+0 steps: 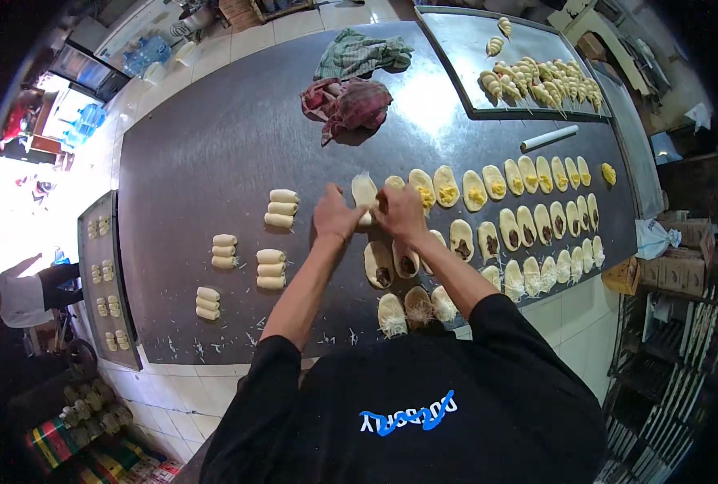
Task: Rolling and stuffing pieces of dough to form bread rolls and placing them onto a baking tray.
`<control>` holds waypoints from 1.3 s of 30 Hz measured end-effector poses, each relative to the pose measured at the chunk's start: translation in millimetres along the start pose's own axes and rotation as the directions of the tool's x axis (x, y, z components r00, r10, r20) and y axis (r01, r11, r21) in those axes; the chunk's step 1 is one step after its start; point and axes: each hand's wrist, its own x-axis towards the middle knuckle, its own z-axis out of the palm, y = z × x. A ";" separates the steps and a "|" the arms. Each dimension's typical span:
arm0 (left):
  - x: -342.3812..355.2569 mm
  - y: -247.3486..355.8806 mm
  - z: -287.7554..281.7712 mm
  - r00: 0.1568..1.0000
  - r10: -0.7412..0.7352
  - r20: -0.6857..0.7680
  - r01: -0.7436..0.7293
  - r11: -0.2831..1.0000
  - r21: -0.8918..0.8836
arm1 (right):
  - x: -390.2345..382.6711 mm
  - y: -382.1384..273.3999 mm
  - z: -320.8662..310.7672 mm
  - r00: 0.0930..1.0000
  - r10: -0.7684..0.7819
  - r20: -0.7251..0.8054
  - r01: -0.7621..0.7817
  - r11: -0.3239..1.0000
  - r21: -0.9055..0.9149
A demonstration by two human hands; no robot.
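Note:
Both my hands meet over a flat oval dough piece [364, 192] at the middle of the dark worktop [213, 153]. My left hand [334, 214] and my right hand [399, 211] pinch and fold its near end. Rows of flattened dough ovals stretch to the right: some with yellow filling [473, 192], some with dark filling [462, 242], some with white shreds [528, 278]. Rolled plain dough pieces [281, 208] lie in small groups of three to the left.
A metal tray [456, 48] with several shaped yellow pastries stands at the far right. Two crumpled cloths [351, 81] lie at the back. A white rolling pin [548, 138] lies near the tray. A baking tray [104, 274] with dough pieces sits at the left edge. A person stands at far left.

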 end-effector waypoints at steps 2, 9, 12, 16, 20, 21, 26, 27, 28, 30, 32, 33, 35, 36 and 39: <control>13.3 1.2 -5.8 0.998 0.030 0.048 -0.034 0.997 0.070 | 18.4 2.9 -1.2 0.991 0.040 -0.125 -0.047 0.997 -0.055; 3.0 -11.5 -5.5 0.807 0.578 0.121 -0.586 0.809 0.049 | 12.8 10.8 -9.9 0.963 -0.263 -0.058 0.268 0.959 0.093; 51.1 0.3 8.4 0.858 0.487 -0.161 -0.474 0.873 0.116 | 54.5 15.5 2.1 0.949 -0.262 -0.179 0.266 0.964 -0.001; 99.1 -1.2 -0.9 0.849 0.487 -0.207 -0.485 0.872 0.063 | 92.0 17.1 -7.2 0.959 -0.175 -0.224 0.169 0.985 -0.046; 88.7 -2.6 -11.7 0.827 0.562 0.012 -0.538 0.798 -0.272 | 78.5 11.8 -27.2 0.933 -0.356 -0.047 0.359 0.926 0.117; 86.8 0.5 -11.4 0.814 0.578 0.054 -0.566 0.811 -0.148 | 76.9 12.6 -27.9 0.957 -0.284 0.058 0.279 0.957 0.077; 116.5 16.1 -14.2 0.854 0.419 -0.310 -0.482 0.861 -0.164 | 104.1 31.2 -4.3 0.978 -0.201 0.060 0.197 0.978 0.060; 122.5 15.2 -18.7 0.856 0.414 -0.309 -0.474 0.868 -0.150 | 108.4 34.0 1.2 0.966 -0.226 0.124 0.215 0.972 0.097; 124.8 12.5 -25.2 0.868 0.391 -0.306 -0.457 0.870 -0.186 | 110.9 35.1 5.3 0.946 -0.279 0.164 0.259 0.956 0.135; 117.5 3.8 -39.2 0.879 0.371 -0.301 -0.443 0.868 -0.223 | 108.5 31.3 11.3 0.926 -0.315 0.207 0.301 0.949 0.096; 94.4 -5.8 -51.0 0.888 0.389 -0.245 -0.457 0.801 -0.386 | 96.0 20.7 14.1 0.857 -0.283 0.430 0.266 0.959 0.102; 81.6 -10.0 -55.7 0.917 0.332 -0.220 -0.393 0.840 -0.373 | 89.2 14.3 14.1 0.831 -0.223 0.510 0.063 0.948 0.313; 48.1 -21.6 -59.3 0.937 0.341 -0.080 -0.340 0.833 -0.436 | 68.4 1.3 14.2 0.808 -0.310 0.502 0.195 0.943 0.269; 33.3 -27.7 -58.8 0.954 0.297 -0.049 -0.290 0.861 -0.417 | 55.1 -4.3 14.2 0.795 -0.374 0.478 0.323 0.927 0.189; -18.3 -48.8 -45.4 0.949 0.300 0.099 -0.240 0.889 -0.390 | 7.0 -10.4 4.6 0.928 -0.248 0.277 0.170 0.946 0.277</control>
